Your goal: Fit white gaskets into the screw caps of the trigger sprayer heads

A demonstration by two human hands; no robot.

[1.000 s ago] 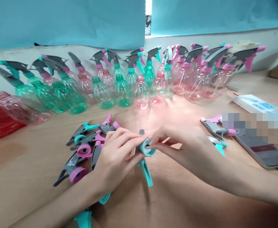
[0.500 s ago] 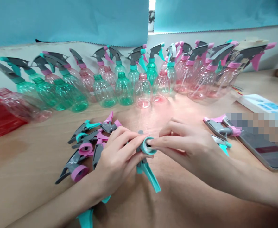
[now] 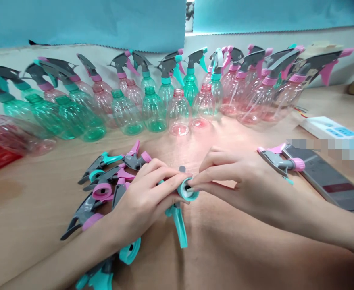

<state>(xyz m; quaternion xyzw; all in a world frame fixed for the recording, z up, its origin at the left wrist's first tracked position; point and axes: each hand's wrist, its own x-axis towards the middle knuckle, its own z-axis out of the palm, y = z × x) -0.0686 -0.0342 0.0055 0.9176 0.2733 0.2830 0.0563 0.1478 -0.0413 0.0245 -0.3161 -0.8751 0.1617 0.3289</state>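
My left hand [image 3: 142, 199] grips a grey and teal spray trigger head [image 3: 180, 201], its round teal collar turned toward my right hand and its teal lever hanging down. My right hand [image 3: 240, 181] pinches at the opening of that collar with thumb and forefinger; whatever small part is between the fingertips is too small to make out. Both hands hover just above the wooden table [image 3: 231, 257].
A pile of loose trigger heads [image 3: 104, 185] lies left of my hands, more at the bottom edge [image 3: 104, 274]. One pink-collared head [image 3: 281, 161] lies right, beside a phone [image 3: 328, 181]. Rows of green and pink spray bottles [image 3: 153, 100] line the back; a power strip [image 3: 328, 129] sits far right.
The view has shifted slightly, and the trigger head has turned a little in my left hand so its lever points more straight down. My right fingers stay at the collar.
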